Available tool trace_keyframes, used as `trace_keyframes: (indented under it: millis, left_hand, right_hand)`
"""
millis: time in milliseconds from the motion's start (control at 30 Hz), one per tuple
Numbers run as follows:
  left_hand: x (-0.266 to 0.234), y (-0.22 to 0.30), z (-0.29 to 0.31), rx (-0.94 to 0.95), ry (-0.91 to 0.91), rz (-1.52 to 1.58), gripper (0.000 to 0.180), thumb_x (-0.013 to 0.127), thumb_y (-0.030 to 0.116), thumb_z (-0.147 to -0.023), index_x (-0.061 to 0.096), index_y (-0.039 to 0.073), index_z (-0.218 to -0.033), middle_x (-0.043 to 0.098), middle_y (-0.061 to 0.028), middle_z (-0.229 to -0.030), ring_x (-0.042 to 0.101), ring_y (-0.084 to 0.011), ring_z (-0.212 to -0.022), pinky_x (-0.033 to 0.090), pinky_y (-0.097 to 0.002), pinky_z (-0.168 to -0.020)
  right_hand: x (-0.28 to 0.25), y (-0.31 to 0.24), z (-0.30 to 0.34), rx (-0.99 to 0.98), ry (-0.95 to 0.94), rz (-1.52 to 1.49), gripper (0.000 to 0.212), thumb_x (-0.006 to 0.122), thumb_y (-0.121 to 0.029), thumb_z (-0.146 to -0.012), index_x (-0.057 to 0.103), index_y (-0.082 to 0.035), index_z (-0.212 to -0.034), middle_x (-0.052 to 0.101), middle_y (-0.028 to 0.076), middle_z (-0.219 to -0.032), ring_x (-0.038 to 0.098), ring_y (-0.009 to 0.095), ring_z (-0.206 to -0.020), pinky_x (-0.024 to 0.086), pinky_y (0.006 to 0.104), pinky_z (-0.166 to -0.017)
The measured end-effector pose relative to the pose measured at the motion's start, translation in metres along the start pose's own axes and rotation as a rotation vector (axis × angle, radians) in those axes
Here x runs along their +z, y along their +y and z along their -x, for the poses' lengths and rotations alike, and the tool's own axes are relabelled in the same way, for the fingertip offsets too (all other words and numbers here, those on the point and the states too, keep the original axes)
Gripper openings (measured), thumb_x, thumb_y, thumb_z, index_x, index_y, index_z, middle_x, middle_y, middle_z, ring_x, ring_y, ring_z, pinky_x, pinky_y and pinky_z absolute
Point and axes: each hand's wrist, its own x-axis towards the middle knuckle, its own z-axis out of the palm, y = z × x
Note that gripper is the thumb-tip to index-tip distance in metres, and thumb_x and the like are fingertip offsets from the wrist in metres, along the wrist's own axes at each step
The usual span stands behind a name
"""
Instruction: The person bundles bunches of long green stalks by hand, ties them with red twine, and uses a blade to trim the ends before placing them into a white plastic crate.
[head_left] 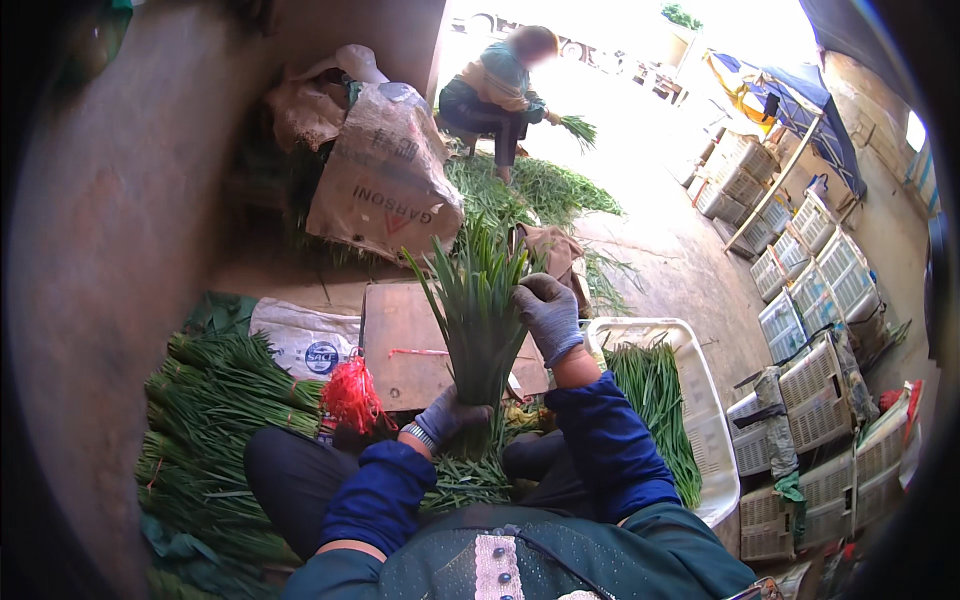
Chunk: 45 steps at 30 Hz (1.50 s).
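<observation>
Upright in front of me stands a bunch of garlic chives (pixel 478 325), its flat green leaves fanning out at the top. My left hand (pixel 455 418), in a grey glove, is wrapped round the lower part of it. My right hand (pixel 550 315), gloved too, has its fingers pinched together at the bunch's upper right edge, on the leaves there; the exact blades are hidden. Behind the bunch is a brown board (pixel 405 345). A tuft of red ties (pixel 353 395) hangs at the board's left corner. Loose green leaves (pixel 465 482) lie between my legs.
Tied chive bundles (pixel 225 420) are piled at my left. A white crate (pixel 712 440) holding more chives stands at my right. Stacked plastic crates (pixel 815 390) line the right side. Ahead are a large printed sack (pixel 385 175) and a seated person (pixel 495 90) holding greens.
</observation>
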Motion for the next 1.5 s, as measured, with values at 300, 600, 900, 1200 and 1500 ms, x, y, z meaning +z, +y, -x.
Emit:
trace_keyframes:
  millis: [300, 600, 900, 1200, 1500]
  left_hand:
    - [-0.004, -0.016, -0.002, -0.081, 0.004, 0.005, 0.047, 0.077, 0.012, -0.078, 0.06, 0.003, -0.121, 0.067, -0.0045, -0.107, 0.059, -0.0152, -0.099, 0.049, -0.0344, -0.092]
    - [-0.003, -0.018, -0.004, -0.09, 0.026, 0.028, 0.047, 0.077, 0.01, -0.078, 0.06, 0.002, -0.121, 0.067, -0.0048, -0.11, 0.059, -0.0156, -0.102, 0.048, -0.0344, -0.094]
    - [-0.002, -0.019, -0.006, -0.026, 0.144, 0.06, 0.046, 0.077, 0.011, -0.078, 0.061, 0.003, -0.12, 0.068, -0.005, -0.108, 0.06, -0.0152, -0.1, 0.049, -0.0339, -0.093]
    - [0.019, -0.003, -0.022, 0.209, 0.241, -0.467, 0.039, 0.073, 0.018, -0.08, 0.064, 0.003, -0.114, 0.07, -0.0141, -0.106, 0.066, -0.0236, -0.096, 0.052, -0.0362, -0.085]
    - [0.01, 0.021, -0.005, 0.143, -0.005, 0.107, 0.065, 0.078, 0.018, -0.08, 0.049, 0.002, -0.136, 0.061, -0.0117, -0.125, 0.056, -0.0199, -0.116, 0.044, -0.0348, -0.102]
  right_hand:
    - [-0.005, -0.001, 0.011, 0.312, 0.03, -0.369, 0.015, 0.06, -0.015, -0.091, 0.057, -0.003, -0.101, 0.068, 0.013, -0.09, 0.062, 0.015, -0.053, 0.046, 0.0249, -0.043]
    - [-0.019, 0.008, 0.011, 0.275, 0.027, -0.304, 0.01, 0.058, -0.014, -0.094, 0.057, -0.005, -0.097, 0.058, 0.005, -0.065, 0.052, 0.012, -0.041, 0.038, 0.0251, -0.033]
    - [-0.092, 0.03, 0.048, 0.049, -0.397, 1.31, 0.038, 0.062, -0.017, -0.088, 0.053, -0.001, -0.121, 0.068, 0.024, -0.097, 0.068, 0.037, -0.088, 0.056, 0.0419, -0.078]
    - [0.021, 0.038, 0.089, 0.137, -0.258, 0.323, 0.106, 0.084, -0.023, -0.071, 0.019, 0.002, -0.151, 0.047, 0.026, -0.137, 0.056, 0.026, -0.118, 0.048, 0.0341, -0.096]
    - [0.033, 0.055, 0.092, 0.162, -0.116, -0.297, 0.047, 0.069, -0.009, -0.088, 0.051, -0.002, -0.131, 0.064, 0.009, -0.118, 0.063, 0.018, -0.101, 0.053, 0.0309, -0.087]
